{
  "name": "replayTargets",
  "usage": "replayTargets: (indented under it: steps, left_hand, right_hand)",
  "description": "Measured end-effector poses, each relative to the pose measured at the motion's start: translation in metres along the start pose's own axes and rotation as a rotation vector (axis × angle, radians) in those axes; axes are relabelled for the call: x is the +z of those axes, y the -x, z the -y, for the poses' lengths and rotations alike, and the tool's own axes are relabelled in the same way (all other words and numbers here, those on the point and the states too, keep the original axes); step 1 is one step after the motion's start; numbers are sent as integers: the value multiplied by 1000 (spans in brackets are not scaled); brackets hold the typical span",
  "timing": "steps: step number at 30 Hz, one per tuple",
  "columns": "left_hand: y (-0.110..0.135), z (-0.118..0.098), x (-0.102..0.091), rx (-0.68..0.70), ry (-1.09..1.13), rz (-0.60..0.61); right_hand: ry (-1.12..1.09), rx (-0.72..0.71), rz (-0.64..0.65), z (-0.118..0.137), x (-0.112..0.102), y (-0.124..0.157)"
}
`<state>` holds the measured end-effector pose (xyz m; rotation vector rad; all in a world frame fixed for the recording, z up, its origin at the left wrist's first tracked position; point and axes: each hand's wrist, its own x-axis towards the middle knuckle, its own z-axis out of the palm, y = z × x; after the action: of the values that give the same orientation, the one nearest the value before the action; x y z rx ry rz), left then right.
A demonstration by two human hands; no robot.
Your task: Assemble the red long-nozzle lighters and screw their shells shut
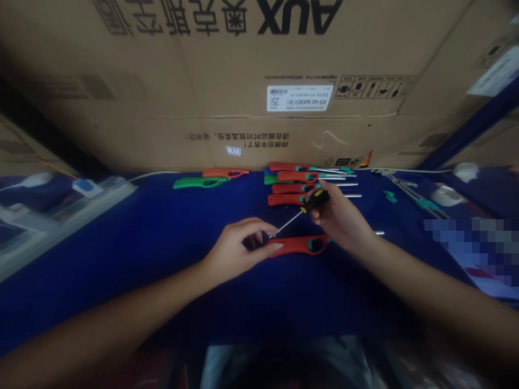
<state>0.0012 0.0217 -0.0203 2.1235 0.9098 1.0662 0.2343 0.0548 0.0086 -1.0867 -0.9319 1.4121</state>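
A red long-nosed lighter [298, 244] lies on the blue table cover [162, 243] in front of me. My left hand [239, 249] is closed around its left end, pinning it down. My right hand [338, 216] grips a small screwdriver [310, 204] with a black and yellow handle. Its thin metal shaft slants down to the left, and the tip meets the lighter just by my left fingers.
Behind my hands lies a pile of several red and green lighters [302, 181]. A green lighter [198, 182] and a red lighter [225, 172] lie further left. A large cardboard box [251, 81] walls off the back. A clear plastic tray [60, 205] stands at left.
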Motion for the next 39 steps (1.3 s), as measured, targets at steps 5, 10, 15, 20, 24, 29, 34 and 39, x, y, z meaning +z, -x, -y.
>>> replayTargets:
  steps: [5, 10, 15, 20, 24, 29, 34, 39]
  left_hand:
    - [-1, -1, 1, -29, 21, -14]
    - [-2, -2, 1, -21, 33, -61]
    - [0, -1, 2, -10, 41, -77]
    - [0, 1, 2, -51, -2, -89]
    - [0, 2, 2, -63, -9, -81]
    - [0, 1, 2, -84, 13, -74]
    - [0, 1, 2, -91, 25, -112]
    - [-1, 1, 2, -63, -8, -134]
  right_hand:
    - [-35, 29, -14, -2, 0, -2]
    - [-69, 50, -66, -2, 2, -1]
    - [-14, -1, -53, -1, 3, 1]
    - [18, -78, -69, 2, 7, 8]
    - [68, -216, -26, 4, 9, 14]
    - [131, -377, 28, 6, 13, 24]
    - [113, -387, 34, 8, 16, 31]
    - [89, -337, 107, 10, 16, 33]
